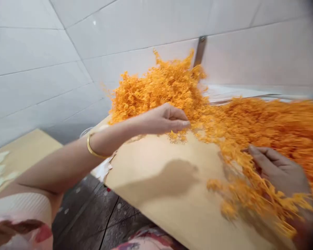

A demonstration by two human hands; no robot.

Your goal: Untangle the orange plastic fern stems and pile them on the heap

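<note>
My left hand (169, 119), with a gold bangle at the wrist, is closed in a pinch above the board. A small orange bit (178, 136) shows just under its fingertips; I cannot tell if it is held. Behind it rises a large heap of orange dried flowers (159, 88). My right hand (281, 170) is pinched around an orange flower sprig (250, 170), whose feathery stems spread below and left of the fingers. A second orange mass (271, 121) stretches along the right, partly smeared by motion.
A tan board (156, 180) lies under both hands, with a dark floor (94, 208) beyond its front edge. Another tan board (28, 152) with pale scraps is at the left. White tiled walls (135, 31) meet behind, and a brown strip (200, 50) stands against one.
</note>
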